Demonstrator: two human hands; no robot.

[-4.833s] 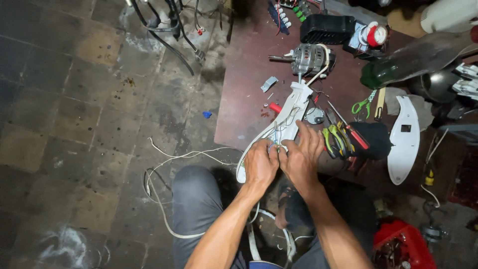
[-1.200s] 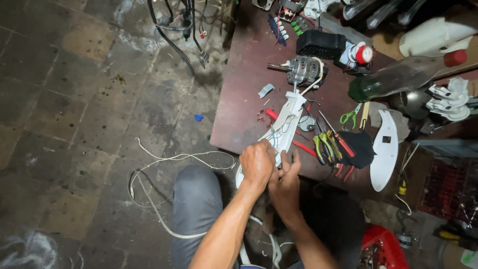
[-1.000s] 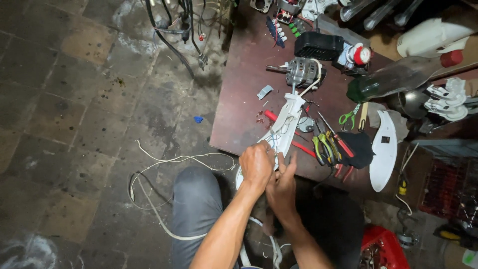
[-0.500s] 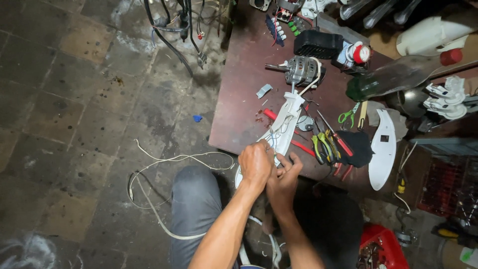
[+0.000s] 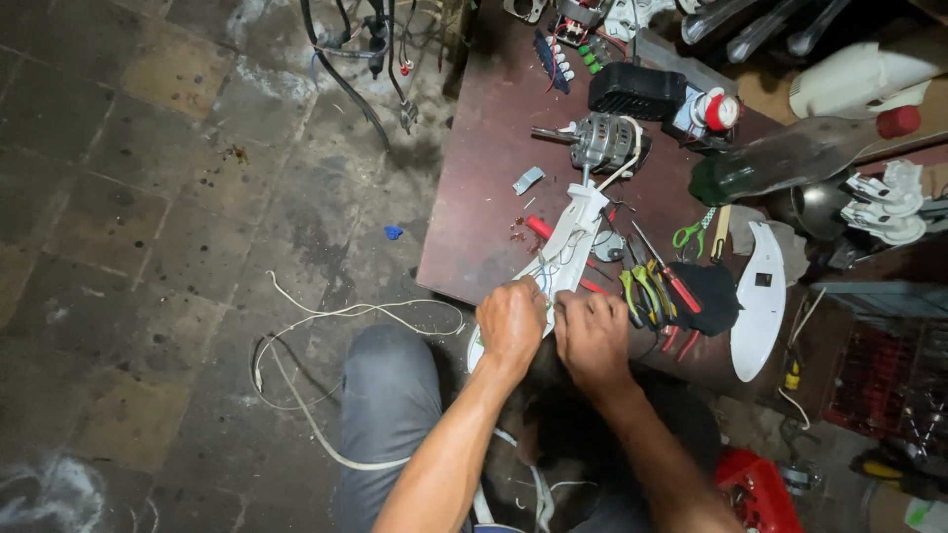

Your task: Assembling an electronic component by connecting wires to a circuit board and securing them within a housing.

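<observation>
Both hands meet at the near edge of the dark red counter (image 5: 474,197), closed around the lower end of a long white plastic housing (image 5: 573,237). The left hand (image 5: 511,324) is curled into a fist over the housing's near end, and the right hand (image 5: 591,334) grips just beside it, fingers bent down onto the same part — the two hands almost touching. The housing slants away from them toward a small electric motor (image 5: 604,140) at its far end, with thin coloured wires showing along its open inside.

Just right of the housing lie pliers with yellow-green handles (image 5: 642,291) and a red-handled tool (image 5: 673,286), partly on a black cloth (image 5: 713,296). Farther right rests a curved white cover (image 5: 758,301). Green-handled scissors (image 5: 694,232) lie beyond the cloth.

A white cord (image 5: 326,316) loops over the stone floor (image 5: 148,197) to the left of the person's knee — well apart from the hands.
</observation>
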